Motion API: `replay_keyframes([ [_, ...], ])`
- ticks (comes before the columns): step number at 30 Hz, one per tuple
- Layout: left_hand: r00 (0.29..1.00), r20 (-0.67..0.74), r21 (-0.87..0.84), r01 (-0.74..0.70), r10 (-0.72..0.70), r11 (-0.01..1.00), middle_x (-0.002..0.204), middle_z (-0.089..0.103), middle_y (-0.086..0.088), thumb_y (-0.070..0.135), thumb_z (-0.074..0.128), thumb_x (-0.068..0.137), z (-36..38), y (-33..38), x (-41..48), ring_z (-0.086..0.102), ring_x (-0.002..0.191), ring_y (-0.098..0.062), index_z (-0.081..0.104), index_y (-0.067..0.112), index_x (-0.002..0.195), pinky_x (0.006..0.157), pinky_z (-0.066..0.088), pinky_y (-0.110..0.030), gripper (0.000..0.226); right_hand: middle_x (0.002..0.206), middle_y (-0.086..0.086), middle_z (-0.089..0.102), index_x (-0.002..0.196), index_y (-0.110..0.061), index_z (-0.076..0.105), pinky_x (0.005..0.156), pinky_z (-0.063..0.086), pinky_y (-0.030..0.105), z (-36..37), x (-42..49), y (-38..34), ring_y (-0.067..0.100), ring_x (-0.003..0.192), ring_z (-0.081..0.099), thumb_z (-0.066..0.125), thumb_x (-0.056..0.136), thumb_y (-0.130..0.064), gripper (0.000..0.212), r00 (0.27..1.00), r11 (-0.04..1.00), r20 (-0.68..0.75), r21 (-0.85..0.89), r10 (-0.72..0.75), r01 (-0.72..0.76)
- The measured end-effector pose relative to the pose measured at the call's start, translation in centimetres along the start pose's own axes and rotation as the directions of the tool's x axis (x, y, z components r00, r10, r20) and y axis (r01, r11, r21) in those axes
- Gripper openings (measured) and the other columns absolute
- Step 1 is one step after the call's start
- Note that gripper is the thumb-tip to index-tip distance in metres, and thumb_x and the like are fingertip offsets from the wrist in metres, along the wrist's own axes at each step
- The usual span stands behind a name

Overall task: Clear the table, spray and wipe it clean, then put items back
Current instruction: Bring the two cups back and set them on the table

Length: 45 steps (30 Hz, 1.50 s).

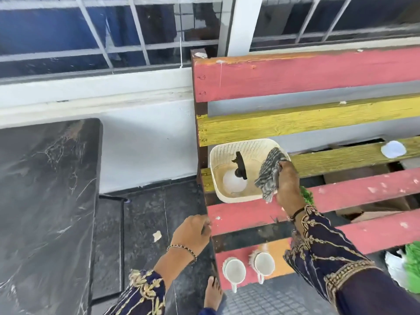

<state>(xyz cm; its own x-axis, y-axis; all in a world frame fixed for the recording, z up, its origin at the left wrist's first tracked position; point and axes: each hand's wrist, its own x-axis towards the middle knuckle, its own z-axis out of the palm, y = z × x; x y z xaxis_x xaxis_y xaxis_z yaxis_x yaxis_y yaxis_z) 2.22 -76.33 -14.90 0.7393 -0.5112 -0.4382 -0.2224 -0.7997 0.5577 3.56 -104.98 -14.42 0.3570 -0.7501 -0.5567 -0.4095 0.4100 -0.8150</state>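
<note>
My right hand (288, 185) grips a grey striped cloth (268, 176), which hangs over the right rim of a cream plastic basket (218, 164). The basket sits on a slatted bench (318, 73) painted red and yellow. A white spray bottle (234, 181) with a black trigger head lies inside the basket. My left hand (193, 233) is curled at the bench's left end, by a red slat, with nothing visible in it. The dark marble table (45, 189) stands at the left. Two white cups (234, 270) stand on the nearest red slat.
A white disc (393, 149) lies on a yellow slat at the right. Green material (305, 195) peeks out behind my right wrist, and more green and white material (409, 269) lies at the far right. My bare foot (212, 292) stands on the dark tiled floor.
</note>
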Motion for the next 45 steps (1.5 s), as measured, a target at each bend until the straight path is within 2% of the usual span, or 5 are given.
replay_keyframes([
  [5, 0.999, 0.029, 0.004, 0.037, -0.038, 0.999, 0.113, 0.069, -0.002, 0.022, 0.044, 0.095, 1.8, 0.2, 2.0, 0.064, 0.105, -0.020, 0.067, 0.017, 0.108, 0.089, 0.053, -0.035, 0.027, 0.075, 0.007, 0.062, 0.091, -0.006, 0.067, 0.047, 0.043, 0.020, 2.0, 4.4, 0.6, 0.017, 0.057, 0.053, 0.043, 0.100, -0.017, 0.028, 0.983, 0.951, 0.035, -0.250, -0.179, 0.182],
  [21, 0.934, 0.339, 0.195, 0.053, -0.118, 0.979, 0.128, 0.064, -0.005, 0.024, 0.043, 0.096, 8.7, 1.8, 2.0, 0.061, 0.115, -0.025, 0.054, 0.025, 0.131, 0.096, 0.052, -0.041, 0.037, 0.090, 0.004, 0.076, 0.102, -0.007, 0.072, 0.066, 0.056, 0.018, -6.8, -3.5, 10.6, 0.015, 0.079, 0.071, 0.063, 0.095, -0.007, 0.011, 0.961, 0.981, 0.262, -0.144, -0.088, 0.129],
  [25, 0.891, 0.429, 0.348, -0.015, -0.145, 0.937, 0.136, 0.057, -0.007, 0.034, 0.046, 0.096, 11.3, 1.2, 1.5, 0.058, 0.120, -0.029, 0.032, 0.039, 0.145, 0.093, 0.051, -0.043, 0.052, 0.114, 0.005, 0.074, 0.110, -0.010, 0.073, 0.087, 0.045, 0.013, -9.6, -5.4, 16.0, 0.015, 0.104, 0.067, 0.072, 0.091, -0.019, 0.021, 0.909, 0.737, 0.404, -0.582, -0.105, 0.344],
  [30, 0.887, 0.421, 0.407, 0.002, -0.190, 0.914, 0.131, 0.058, -0.010, 0.033, 0.049, 0.094, 13.8, 0.7, 1.4, 0.061, 0.115, -0.032, 0.032, 0.039, 0.144, 0.090, 0.050, -0.041, 0.054, 0.153, 0.000, 0.041, 0.146, -0.020, 0.042, 0.112, 0.029, 0.048, -11.1, -6.1, 21.4, 0.027, 0.143, 0.031, 0.074, 0.083, -0.049, 0.077, 0.884, 0.292, 0.464, -0.854, 0.050, 0.431],
  [45, 0.945, 0.279, 0.215, 0.114, -0.173, 0.970, 0.124, 0.061, -0.020, 0.015, 0.042, 0.096, 7.9, 0.3, -1.1, 0.062, 0.110, -0.036, 0.047, 0.018, 0.139, 0.094, 0.052, -0.044, 0.044, 0.141, 0.005, 0.048, 0.143, -0.014, 0.042, 0.100, 0.046, 0.038, -9.4, -10.2, 17.7, 0.027, 0.126, 0.049, 0.076, 0.083, -0.026, 0.070, 0.804, 0.384, 0.588, -0.725, -0.086, 0.572],
])
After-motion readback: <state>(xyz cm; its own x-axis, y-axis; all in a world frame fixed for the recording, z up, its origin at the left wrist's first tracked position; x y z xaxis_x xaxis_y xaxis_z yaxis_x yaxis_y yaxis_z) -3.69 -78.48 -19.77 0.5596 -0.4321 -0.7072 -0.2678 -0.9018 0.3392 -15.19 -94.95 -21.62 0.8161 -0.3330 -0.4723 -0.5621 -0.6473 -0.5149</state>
